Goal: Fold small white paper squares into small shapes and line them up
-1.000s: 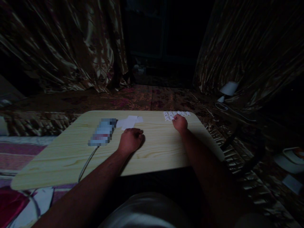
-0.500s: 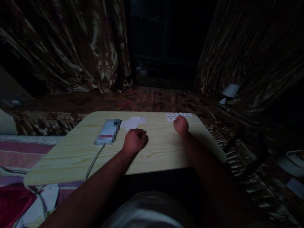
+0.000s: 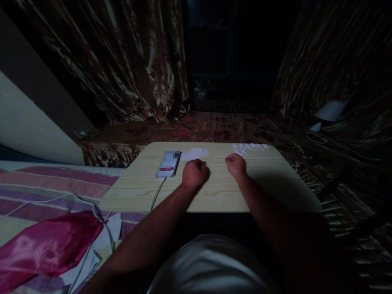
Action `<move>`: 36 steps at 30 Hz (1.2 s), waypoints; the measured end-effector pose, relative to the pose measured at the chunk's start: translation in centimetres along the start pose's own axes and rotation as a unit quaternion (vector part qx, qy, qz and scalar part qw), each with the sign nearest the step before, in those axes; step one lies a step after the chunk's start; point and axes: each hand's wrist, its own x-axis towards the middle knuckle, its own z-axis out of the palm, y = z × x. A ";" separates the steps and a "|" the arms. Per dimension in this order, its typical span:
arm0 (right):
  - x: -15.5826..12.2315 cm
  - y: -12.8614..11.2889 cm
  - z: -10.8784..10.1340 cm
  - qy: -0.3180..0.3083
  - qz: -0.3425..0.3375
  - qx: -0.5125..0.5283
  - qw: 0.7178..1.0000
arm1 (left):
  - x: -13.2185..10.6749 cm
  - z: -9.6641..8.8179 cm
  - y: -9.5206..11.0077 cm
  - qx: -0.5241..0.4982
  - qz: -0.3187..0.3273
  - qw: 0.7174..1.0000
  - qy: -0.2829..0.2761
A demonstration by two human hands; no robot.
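Observation:
My left hand (image 3: 194, 173) rests on the wooden table just in front of a few overlapping white paper slips (image 3: 194, 153). Its fingers are curled inward, and whatever they may hold is hidden. To its right, my right hand (image 3: 235, 165) is closed, with its fingertips turned left and nothing showing in them. Several small folded white paper pieces (image 3: 251, 146) lie in two rows at the table's far right, beyond my right hand and apart from it.
A phone (image 3: 168, 164) with a cable lies on the left of the table (image 3: 131, 192). Striped bedding (image 3: 61, 179) and a shiny pink cloth or bag (image 3: 58, 245) are at left. A small lamp (image 3: 330, 111) stands at far right, with curtains behind.
My right hand has drawn back left and nearer from the folded paper pieces, toward my left hand. The view has turned left, showing more bedding and the pink item.

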 end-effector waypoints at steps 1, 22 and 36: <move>0.0 0.0 -0.1 0.001 0.003 0.002 1.000 | 0.4 -0.4 -0.1 0.009 -0.019 1.000 0.005; -0.4 -0.6 -0.5 -0.001 -0.014 -0.009 1.000 | 6.5 0.1 -1.3 0.172 -0.052 0.981 -0.067; -0.5 -0.4 -0.4 -0.008 -0.017 -0.008 1.000 | 6.9 0.7 -1.2 0.174 -0.064 0.981 -0.060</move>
